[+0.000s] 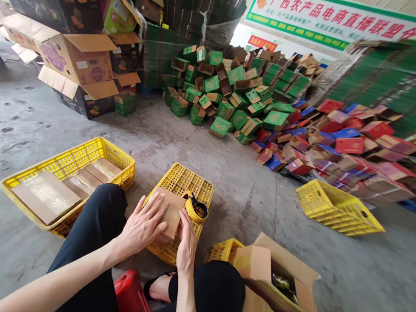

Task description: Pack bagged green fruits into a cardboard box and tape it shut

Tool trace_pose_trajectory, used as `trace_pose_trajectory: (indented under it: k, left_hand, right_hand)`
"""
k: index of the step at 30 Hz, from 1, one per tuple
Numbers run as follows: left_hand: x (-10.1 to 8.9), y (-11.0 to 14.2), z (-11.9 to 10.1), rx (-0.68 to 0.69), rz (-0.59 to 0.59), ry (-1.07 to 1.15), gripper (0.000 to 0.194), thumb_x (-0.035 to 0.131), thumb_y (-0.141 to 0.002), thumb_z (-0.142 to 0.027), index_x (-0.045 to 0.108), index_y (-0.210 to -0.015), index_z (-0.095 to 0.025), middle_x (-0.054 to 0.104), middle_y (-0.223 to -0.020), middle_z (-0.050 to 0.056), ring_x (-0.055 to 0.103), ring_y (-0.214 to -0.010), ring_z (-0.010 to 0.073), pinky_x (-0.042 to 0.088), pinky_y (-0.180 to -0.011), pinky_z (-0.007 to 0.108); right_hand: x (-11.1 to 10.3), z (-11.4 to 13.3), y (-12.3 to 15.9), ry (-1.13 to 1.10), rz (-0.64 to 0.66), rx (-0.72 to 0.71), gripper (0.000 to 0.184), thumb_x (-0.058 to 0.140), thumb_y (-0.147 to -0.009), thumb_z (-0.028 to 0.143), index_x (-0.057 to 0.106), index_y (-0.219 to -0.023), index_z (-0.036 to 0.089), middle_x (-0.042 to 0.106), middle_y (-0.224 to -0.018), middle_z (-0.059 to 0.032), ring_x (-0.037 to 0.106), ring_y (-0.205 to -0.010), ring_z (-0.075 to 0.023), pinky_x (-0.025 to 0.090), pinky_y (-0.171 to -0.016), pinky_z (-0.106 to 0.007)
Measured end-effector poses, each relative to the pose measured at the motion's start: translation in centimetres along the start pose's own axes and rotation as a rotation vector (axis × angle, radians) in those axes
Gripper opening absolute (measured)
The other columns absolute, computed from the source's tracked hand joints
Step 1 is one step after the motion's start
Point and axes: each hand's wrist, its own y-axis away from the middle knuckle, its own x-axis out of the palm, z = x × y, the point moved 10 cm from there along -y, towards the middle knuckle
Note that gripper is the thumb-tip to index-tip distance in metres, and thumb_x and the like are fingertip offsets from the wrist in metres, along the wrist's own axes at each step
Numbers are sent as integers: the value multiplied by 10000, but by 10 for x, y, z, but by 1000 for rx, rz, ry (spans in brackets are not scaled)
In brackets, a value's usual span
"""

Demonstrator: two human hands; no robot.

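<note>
A small brown cardboard box (171, 215) rests on an upturned yellow plastic crate (185, 177) in front of my knees. My left hand (145, 225) lies flat across the box's top and left side, its fingers spread. Against the right side of the box is my right hand (186, 241), its fingers stretched out along the edge. A tape dispenser (196, 208), yellow and black, sits on the crate just right of the box, near my right fingertips. The box's underside is hidden.
To the left, a yellow crate (128, 163) holds several taped boxes (49, 195). At lower right stands an open carton (255, 263) with dark contents. Another yellow crate (340, 208) lies further right. Piles of green boxes (220, 125) and red boxes (349, 145) cover the floor behind.
</note>
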Motion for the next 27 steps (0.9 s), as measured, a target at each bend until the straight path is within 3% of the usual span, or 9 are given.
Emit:
trace_pose_trajectory:
  k: [3, 6, 13, 21, 27]
  left_hand:
    - [2, -6, -17, 92, 25, 20, 764, 449, -1054, -666, 456, -1628, -163, 425, -1682, 174, 374, -1577, 351, 313, -1283, 531]
    - [5, -6, -18, 114, 33, 15, 903, 470, -987, -778, 445, -1633, -147, 408, -1683, 209, 385, -1566, 383, 336, -1264, 519]
    - [6, -5, -14, 125, 56, -16, 896, 468, -984, -784, 422, -1649, -185, 374, -1702, 206, 375, -1573, 371, 330, -1263, 515]
    - [12, -7, -12, 118, 93, 45, 848, 466, -1004, -752, 410, -1661, -218, 343, -1724, 173, 370, -1577, 369, 318, -1277, 521]
    - [12, -5, -13, 114, 92, 44, 883, 475, -992, -765, 406, -1659, -191, 327, -1729, 181, 337, -1593, 369, 282, -1296, 527]
  right_hand:
    - [7, -5, 13, -52, 50, 55, 538, 266, -1139, 426, 560, -1562, 270, 544, -1618, -45, 494, -1518, -224, 401, -1279, -467]
    - [10, -8, 30, -34, 49, 79, 550, 237, -1144, 400, 491, -1611, 259, 546, -1616, -61, 494, -1519, -227, 416, -1269, -455]
    - [12, 4, 52, 156, -3, -26, 553, 236, -1142, 365, 508, -1604, 229, 657, -1506, -100, 597, -1429, -233, 506, -1199, -419]
    - [9, 37, 38, 325, -102, -57, 506, 305, -1138, 400, 613, -1507, 241, 666, -1439, -137, 665, -1319, -255, 564, -1111, -395]
    - [4, 34, 36, 240, -94, -54, 538, 261, -1142, 411, 649, -1450, 200, 694, -1399, -154, 669, -1310, -242, 546, -1120, -382]
